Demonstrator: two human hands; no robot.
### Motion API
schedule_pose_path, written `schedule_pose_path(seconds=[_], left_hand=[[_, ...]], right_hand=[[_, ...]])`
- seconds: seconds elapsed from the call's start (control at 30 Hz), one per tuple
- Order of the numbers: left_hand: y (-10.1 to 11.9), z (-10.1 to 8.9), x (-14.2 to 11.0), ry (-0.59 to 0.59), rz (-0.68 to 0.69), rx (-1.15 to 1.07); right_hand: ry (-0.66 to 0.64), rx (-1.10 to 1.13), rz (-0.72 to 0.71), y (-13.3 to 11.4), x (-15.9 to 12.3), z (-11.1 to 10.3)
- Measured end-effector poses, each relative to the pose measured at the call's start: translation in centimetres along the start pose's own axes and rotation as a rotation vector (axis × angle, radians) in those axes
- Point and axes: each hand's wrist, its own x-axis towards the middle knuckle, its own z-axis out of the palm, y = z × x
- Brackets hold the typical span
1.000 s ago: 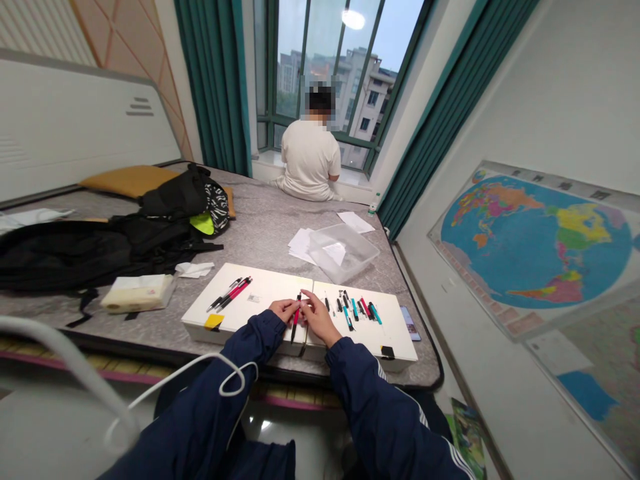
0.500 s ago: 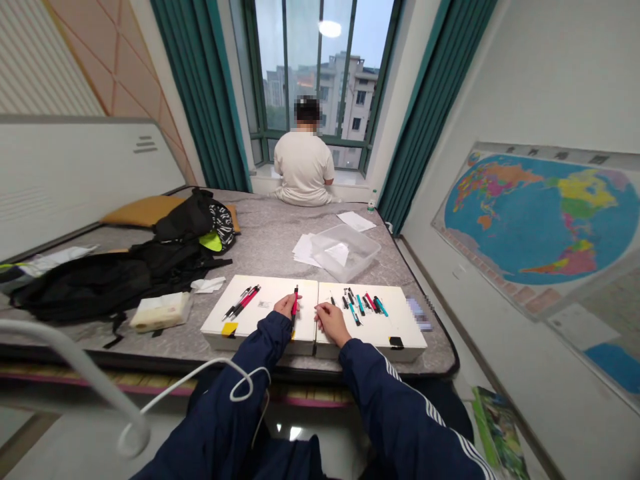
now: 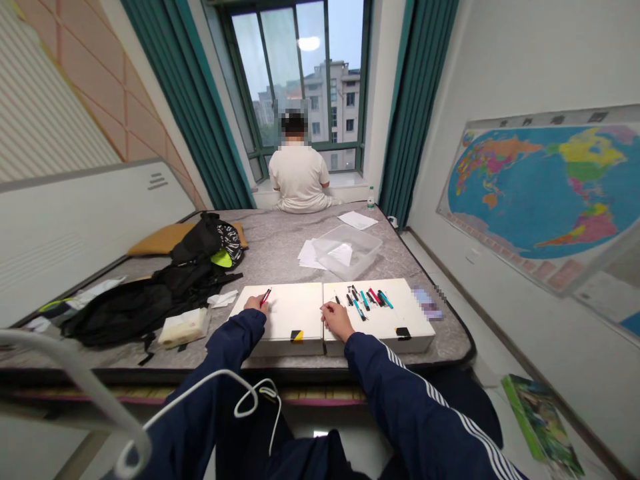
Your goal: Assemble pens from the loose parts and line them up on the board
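My left hand (image 3: 255, 305) is closed around a red and black pen (image 3: 267, 295) over the left part of a white box (image 3: 293, 313). That hand and sleeve hide the pens that lay there. My right hand (image 3: 338, 321) rests at the left side of a second white box (image 3: 380, 331), thumb and fingers pinched together; whatever they hold, if anything, is too small to make out. Beyond it several loose pen parts lie on this box: black pieces, teal barrels (image 3: 365, 301) and a red barrel (image 3: 374, 297).
Behind the boxes are a clear plastic bin (image 3: 357, 263) and paper sheets (image 3: 310, 255). Left are a tissue pack (image 3: 184, 327) and a black backpack (image 3: 115, 303). A white cable (image 3: 210, 375) crosses my left sleeve. A person (image 3: 299, 175) sits by the window, back turned.
My left hand has moved left with the red pen, from the left box's inner side to over its left part. My right hand stays pinched at the right box. The view has shifted slightly.
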Motion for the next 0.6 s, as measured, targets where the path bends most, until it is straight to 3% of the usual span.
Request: schedule_pose_path(seconds=[0.13, 0.4, 0.6], left_hand=[[-0.6, 0.3, 0.1, -0.068, 0.059, 0.314], [-0.3, 1.5, -0.7, -0.057, 0.056, 0.572], [-1.0, 1.4, -0.2, -0.03, -0.032, 0.45]], right_hand=[[0.006, -0.004, -0.011, 0.1, 0.0, 0.0], [0.009, -0.042, 0.004, 0.4, 0.0, 0.1], [-0.003, -0.029, 0.015, 0.3, 0.0, 0.1]])
